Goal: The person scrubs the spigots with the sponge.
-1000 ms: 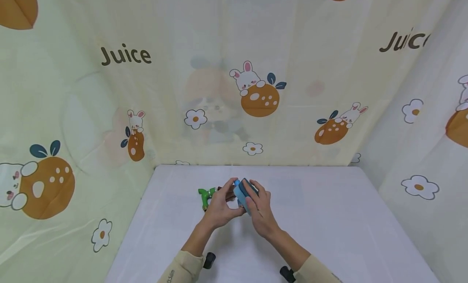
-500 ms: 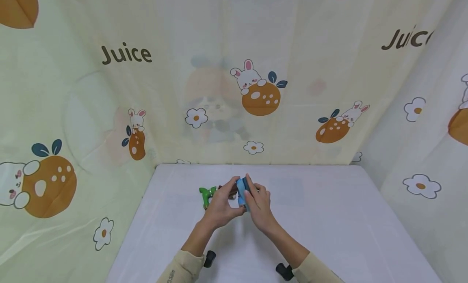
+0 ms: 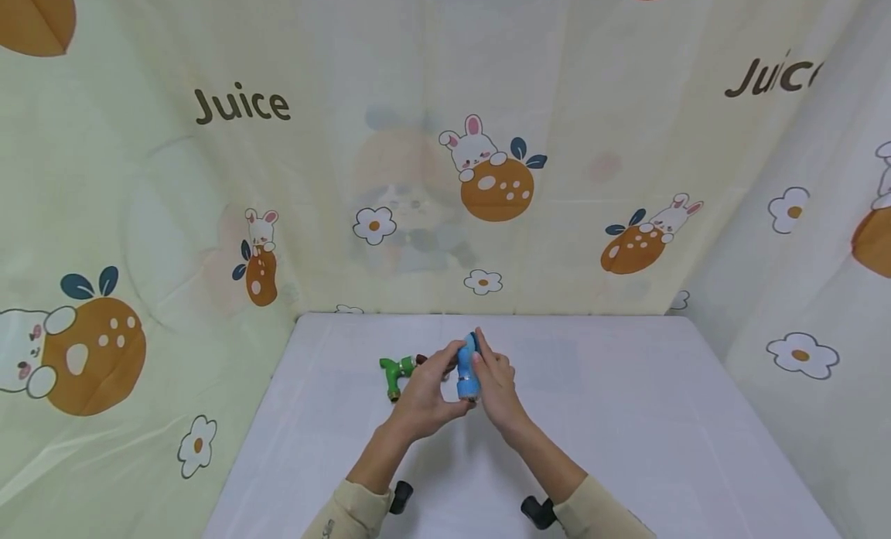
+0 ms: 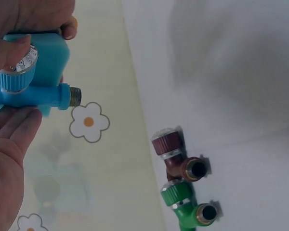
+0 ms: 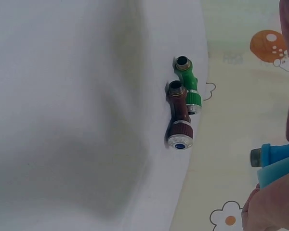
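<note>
A blue tap [image 3: 467,375] is held up over the table by my left hand [image 3: 423,400], whose fingers and thumb grip it. In the left wrist view its ribbed knob and threaded metal inlet stand out. My right hand [image 3: 498,396] presses a teal sponge [image 4: 55,60] against the tap's right side; from the head view only the sponge's dark edge shows. On the table behind my left hand lie a green tap [image 3: 394,369] and a brown tap [image 5: 179,108], the brown one mostly hidden by that hand in the head view.
The white table [image 3: 626,415] meets a printed curtain [image 3: 557,253] at its back edge, and curtains hang on both sides too. Black wrist-camera parts [image 3: 539,513] stick out near the sleeves.
The blue tap has been turned more upright and shifted slightly right. The sponge has gone from tilted across its front to flat along its right side, the right hand turning with it.
</note>
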Tool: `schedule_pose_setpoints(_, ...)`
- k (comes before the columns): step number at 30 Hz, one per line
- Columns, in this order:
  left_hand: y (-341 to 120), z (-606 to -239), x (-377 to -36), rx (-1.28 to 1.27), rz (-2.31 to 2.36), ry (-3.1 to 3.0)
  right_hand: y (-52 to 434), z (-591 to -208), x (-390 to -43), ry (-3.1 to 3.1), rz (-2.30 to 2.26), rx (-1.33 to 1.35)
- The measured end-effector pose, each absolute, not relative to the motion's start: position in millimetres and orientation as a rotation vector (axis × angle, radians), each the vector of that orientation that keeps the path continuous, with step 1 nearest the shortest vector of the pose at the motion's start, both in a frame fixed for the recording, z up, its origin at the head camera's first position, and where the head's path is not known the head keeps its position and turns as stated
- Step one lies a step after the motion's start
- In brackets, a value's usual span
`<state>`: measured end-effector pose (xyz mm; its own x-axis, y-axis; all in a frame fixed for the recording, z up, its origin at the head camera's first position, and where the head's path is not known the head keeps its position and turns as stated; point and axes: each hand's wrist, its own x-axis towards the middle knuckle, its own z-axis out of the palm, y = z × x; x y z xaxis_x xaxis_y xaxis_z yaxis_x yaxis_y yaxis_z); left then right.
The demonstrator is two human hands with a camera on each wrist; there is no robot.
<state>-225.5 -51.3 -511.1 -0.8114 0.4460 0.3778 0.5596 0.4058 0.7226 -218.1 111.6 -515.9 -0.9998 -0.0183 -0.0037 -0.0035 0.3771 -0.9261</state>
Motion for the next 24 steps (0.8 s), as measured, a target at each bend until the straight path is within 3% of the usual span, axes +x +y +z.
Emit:
schedule_pose_setpoints(15, -53, -504, -222, -0.973, -1.503, -2.422, 117, -519, -220, 2.364, -1.839, 0.022)
schedule_pose_setpoints(24, -51, -501, -219, -0.934, -1.752, -2.373, 121, -536, -224, 2.527, -1.791, -0.012)
